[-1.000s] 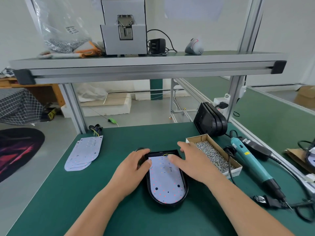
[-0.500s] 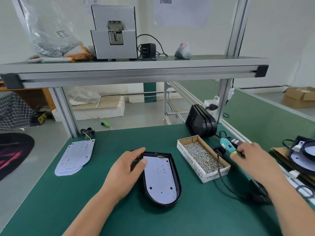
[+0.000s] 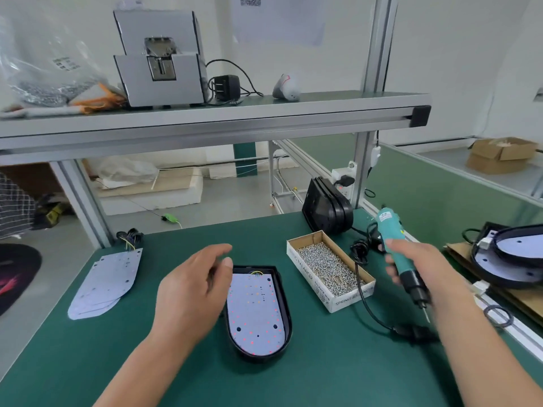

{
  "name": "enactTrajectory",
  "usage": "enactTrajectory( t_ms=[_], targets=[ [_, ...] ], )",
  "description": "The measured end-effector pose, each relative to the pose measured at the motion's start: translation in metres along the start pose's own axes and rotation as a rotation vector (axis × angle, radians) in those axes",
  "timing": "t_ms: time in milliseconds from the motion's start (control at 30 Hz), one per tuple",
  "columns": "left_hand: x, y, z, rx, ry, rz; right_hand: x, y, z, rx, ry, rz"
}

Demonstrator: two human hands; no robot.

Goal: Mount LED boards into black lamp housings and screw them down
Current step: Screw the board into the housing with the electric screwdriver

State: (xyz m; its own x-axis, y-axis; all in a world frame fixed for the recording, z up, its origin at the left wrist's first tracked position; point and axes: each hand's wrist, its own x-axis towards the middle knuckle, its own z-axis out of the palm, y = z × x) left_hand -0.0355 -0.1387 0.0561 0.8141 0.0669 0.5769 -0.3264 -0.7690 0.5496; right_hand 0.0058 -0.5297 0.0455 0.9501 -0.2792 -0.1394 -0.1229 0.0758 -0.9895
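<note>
The right hand has lifted the screwdriver, fingers wrapped round it; the left hand has left the housing, fingers loose, empty; the board sits inside; screwing starts; next, probably a screw from the box.

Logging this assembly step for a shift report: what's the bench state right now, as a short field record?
Workpiece: LED board seated in black housing
Left hand: open, above housing's left edge
Right hand: grips teal screwdriver, bit down
Screws: loose in cardboard box, right of housing
Spare boards: stacked, left of housing
</note>
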Motion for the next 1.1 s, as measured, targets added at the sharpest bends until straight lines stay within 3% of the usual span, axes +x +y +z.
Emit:
enactTrajectory(
  t_ms=[100, 167, 267, 433, 633, 833, 967, 1100],
  targets=[
    [-0.002, 0.025, 0.009, -0.046, -0.148, 0.045, -0.004, -0.003, 0.009, 0.365, -0.079, 0.024],
    [0.001, 0.041, 0.018, -0.018, -0.292, 0.076, -0.005, -0.004, 0.015, 0.474, -0.076, -0.019],
    [0.011, 0.060, 0.043, 0.069, -0.473, 0.167, -0.008, -0.001, 0.026, 0.507, -0.028, -0.142],
    [0.023, 0.087, 0.103, 0.154, -0.612, 0.273, -0.016, -0.001, 0.039, 0.473, -0.029, -0.263],
    [0.034, 0.104, 0.141, 0.351, -0.664, 0.303, -0.018, 0.002, 0.041, 0.500, -0.044, -0.354],
    [0.051, 0.115, 0.147, 0.450, -0.845, 0.279, -0.016, 0.006, 0.041, 0.498, -0.022, -0.316],
    [0.052, 0.117, 0.152, 0.417, -0.899, 0.245, -0.014, 0.006, 0.040, 0.517, -0.011, -0.290],
    [0.046, 0.114, 0.154, 0.344, -0.844, 0.212, -0.012, 0.007, 0.037, 0.530, 0.001, -0.311]
  ],
)
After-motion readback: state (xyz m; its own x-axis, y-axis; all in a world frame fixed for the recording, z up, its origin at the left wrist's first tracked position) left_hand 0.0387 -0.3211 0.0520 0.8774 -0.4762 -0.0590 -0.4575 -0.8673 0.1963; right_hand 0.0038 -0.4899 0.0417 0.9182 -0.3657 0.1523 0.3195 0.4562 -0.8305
